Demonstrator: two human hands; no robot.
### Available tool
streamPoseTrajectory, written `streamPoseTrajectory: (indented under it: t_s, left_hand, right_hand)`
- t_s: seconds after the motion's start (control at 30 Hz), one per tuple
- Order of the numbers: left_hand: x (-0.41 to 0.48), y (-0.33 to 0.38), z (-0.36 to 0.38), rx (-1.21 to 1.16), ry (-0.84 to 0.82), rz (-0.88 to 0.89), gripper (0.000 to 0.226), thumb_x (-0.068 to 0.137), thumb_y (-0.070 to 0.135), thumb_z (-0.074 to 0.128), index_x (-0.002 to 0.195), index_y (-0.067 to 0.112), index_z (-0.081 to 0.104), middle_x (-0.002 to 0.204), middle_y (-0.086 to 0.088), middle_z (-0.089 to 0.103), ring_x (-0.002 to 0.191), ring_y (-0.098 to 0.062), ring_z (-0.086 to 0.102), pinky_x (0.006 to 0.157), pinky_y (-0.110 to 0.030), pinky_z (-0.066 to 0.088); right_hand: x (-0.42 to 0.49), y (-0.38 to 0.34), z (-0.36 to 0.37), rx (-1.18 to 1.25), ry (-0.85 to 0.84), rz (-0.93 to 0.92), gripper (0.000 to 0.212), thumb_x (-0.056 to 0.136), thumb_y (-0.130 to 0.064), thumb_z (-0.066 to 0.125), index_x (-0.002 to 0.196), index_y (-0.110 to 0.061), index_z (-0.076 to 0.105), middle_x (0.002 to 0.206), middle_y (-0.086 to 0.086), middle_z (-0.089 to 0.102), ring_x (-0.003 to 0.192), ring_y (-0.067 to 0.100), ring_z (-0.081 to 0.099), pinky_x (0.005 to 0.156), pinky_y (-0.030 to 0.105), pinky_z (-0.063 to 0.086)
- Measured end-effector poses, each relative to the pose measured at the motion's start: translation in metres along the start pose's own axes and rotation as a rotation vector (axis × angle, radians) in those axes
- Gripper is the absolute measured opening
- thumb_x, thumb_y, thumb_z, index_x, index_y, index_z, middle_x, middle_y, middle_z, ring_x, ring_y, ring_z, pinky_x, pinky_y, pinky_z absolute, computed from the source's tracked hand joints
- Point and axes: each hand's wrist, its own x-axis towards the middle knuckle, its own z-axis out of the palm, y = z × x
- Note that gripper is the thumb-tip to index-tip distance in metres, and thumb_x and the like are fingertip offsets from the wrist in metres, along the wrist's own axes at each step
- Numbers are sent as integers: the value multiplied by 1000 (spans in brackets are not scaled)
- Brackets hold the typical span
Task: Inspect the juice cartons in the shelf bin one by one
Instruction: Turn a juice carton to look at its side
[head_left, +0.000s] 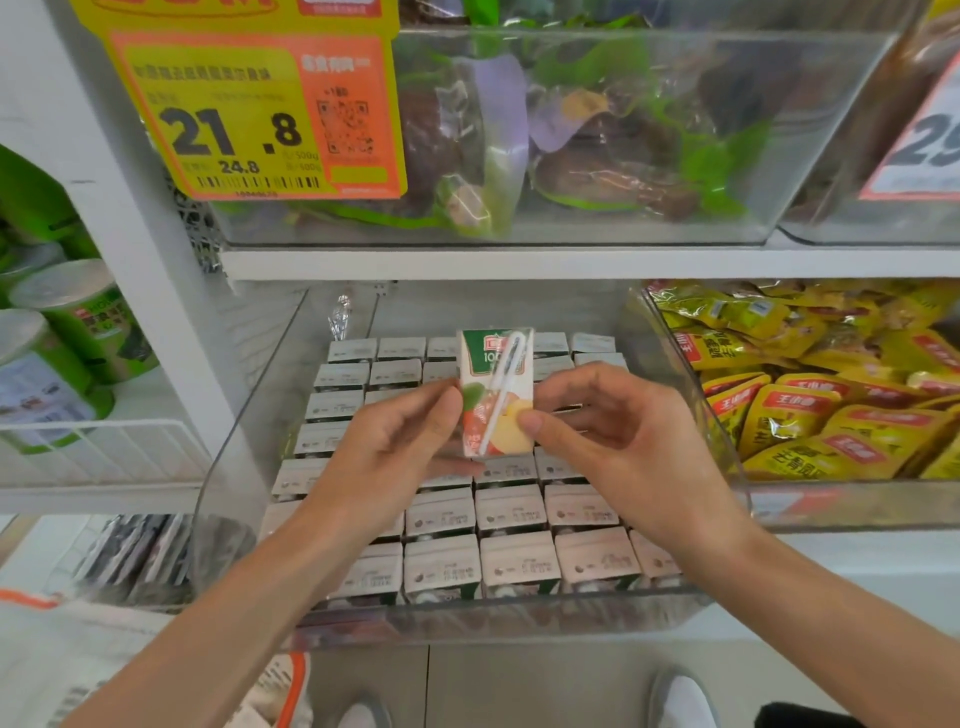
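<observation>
Now both hands' fingers (530, 418) pinch upright juice carton (496, 389)

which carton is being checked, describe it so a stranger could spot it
Find the clear bin on the lower shelf, packed with rows of cartons showing only their tops. The juice carton lifted above them, pinched between the left hand and right hand, stands upright with its fruit picture and straw facing you.

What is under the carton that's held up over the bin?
Rows of juice cartons standing tops-up in the clear bin. Those directly below the held carton, the left hand and the right hand are covered.
</observation>
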Motion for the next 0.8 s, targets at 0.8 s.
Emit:
streamPoseTrajectory:
  t_s: [0.8]
  left_hand:
    - [2,-1,2,-182,-157,-133,35,104,41,54,133,29,71,131,-5,74,122,-25,71,99,-36,58]
  right_hand:
    - [-1,-2,6,-21,-54,176,43,74,-32,96,109,-26,74,103,-6,79,95,10,78,90,33,64]
